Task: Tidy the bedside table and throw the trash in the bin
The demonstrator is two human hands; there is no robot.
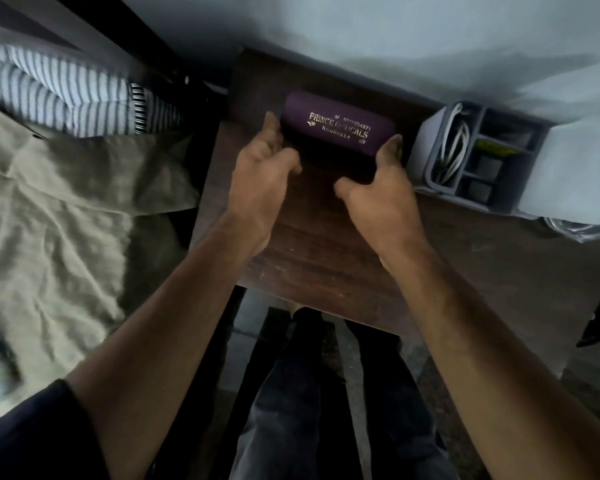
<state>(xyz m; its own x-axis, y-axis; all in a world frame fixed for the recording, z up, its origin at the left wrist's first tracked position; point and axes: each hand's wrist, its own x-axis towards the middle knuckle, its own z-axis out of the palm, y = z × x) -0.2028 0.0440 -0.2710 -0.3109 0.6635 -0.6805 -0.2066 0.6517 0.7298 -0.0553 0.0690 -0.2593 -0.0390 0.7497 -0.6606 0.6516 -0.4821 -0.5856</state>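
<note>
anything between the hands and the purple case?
Nothing visible. The left hand and right hand flank the case on the table, fingertips at its ends. The organizer sits off to the right.

A dark purple spectacle case point(338, 128) lies flat near the far edge of the dark wooden bedside table point(312, 251), long side across the view, slightly angled; its closed lid bears gold lettering reading "PRINCE OPTICALS"; just to its right stands a grey compartmented organiser point(478, 154) holding a white cable point(456, 143) and small items.
</note>
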